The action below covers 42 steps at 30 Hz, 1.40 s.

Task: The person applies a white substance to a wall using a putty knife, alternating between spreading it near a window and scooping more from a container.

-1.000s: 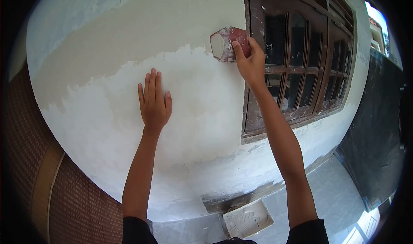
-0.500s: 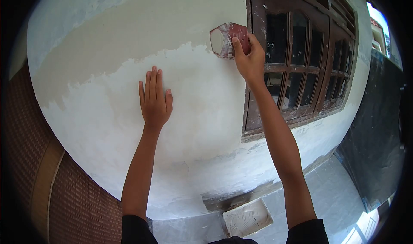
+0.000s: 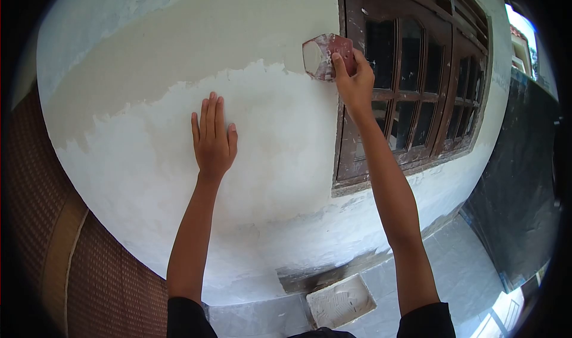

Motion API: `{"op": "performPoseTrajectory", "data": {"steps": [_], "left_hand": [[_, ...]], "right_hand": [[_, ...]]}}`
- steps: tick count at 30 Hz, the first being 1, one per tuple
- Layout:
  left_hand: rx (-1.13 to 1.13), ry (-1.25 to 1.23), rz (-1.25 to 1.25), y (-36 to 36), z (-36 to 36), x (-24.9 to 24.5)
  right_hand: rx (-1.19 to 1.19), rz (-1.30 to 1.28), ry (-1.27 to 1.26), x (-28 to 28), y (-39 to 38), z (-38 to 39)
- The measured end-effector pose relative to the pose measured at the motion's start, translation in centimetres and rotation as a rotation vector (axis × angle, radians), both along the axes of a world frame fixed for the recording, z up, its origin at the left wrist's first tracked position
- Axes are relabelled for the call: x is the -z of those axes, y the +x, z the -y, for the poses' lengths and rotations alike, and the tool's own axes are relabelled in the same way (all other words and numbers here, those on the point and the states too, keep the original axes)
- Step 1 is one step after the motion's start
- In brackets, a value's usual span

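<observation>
Got my left hand [image 3: 213, 150] open on the wall [image 3: 268, 165], prolly for balance; right hand [image 3: 356, 89] pinches the scraper [image 3: 326, 55] by the window frame [image 3: 350, 153]'s left edge, thumb steadying it imo.

The person wears a black top [image 3: 322, 333] whose short, plain sleeves [image 3: 188, 318] end in straight hems around the upper arms. Below them the forearms are bare, with slim wrists, and both hands [image 3: 213, 150] are without gloves, with short nails.

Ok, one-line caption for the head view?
Left hand flat against a patchy wall, right hand holding a smeared red scraper beside a brown window frame.
</observation>
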<state>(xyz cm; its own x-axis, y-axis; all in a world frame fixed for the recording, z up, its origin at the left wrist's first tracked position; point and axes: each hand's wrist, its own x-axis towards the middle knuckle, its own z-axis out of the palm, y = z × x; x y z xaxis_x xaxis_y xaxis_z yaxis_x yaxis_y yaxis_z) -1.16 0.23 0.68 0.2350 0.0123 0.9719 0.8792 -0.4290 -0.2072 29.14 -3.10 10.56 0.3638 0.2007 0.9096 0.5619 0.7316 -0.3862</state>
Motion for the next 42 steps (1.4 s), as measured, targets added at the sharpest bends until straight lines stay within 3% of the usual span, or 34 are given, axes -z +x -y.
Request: {"op": "performPoseTrajectory", "data": {"steps": [4, 8, 12, 16, 22, 24, 26, 30, 37, 42], "left_hand": [[-0.023, 0.030, 0.023, 0.1, 0.3, 0.0], [-0.026, 0.039, 0.033, 0.5, 0.3, 0.1], [0.023, 0.018, 0.010, 0.1, 0.0, 0.1], [0.027, 0.004, 0.006, -0.1, 0.1, 0.2], [0.003, -0.009, 0.016, 0.1, 0.5, 0.2], [-0.024, -0.063, 0.016, 0.1, 0.8, 0.4], [0.009, -0.116, 0.042, 0.6, 1.0, 0.6], [0.184, -0.238, 0.121, 1.7, 2.5, 2.9], [0.367, -0.243, 0.048, 4.1, 4.9, 10.3], [0.510, -0.389, 0.059, 6.5, 7.8, 15.3]], "right_hand": [[-0.161, -0.192, 0.071, 1.3, 5.8, -0.1], [-0.384, -0.239, 0.137, 0.8, 3.9, 1.1], [-0.300, -0.079, 0.039, -0.3, -1.3, 0.8], [-0.103, -0.059, 0.046, 0.2, 0.7, -1.2], [-0.205, -0.318, -0.014, 3.9, 6.5, 0.6], [-0.447, -0.429, 0.035, 5.6, 7.4, 0.9], [-0.419, -0.419, 0.002, 7.2, 7.9, 1.7], [-0.505, -0.510, -0.108, 10.7, 7.9, 3.8], [-0.553, -0.576, -0.247, 16.4, 8.1, 7.4], [-0.595, -0.600, -0.320, 21.0, 8.9, 9.4]]}}
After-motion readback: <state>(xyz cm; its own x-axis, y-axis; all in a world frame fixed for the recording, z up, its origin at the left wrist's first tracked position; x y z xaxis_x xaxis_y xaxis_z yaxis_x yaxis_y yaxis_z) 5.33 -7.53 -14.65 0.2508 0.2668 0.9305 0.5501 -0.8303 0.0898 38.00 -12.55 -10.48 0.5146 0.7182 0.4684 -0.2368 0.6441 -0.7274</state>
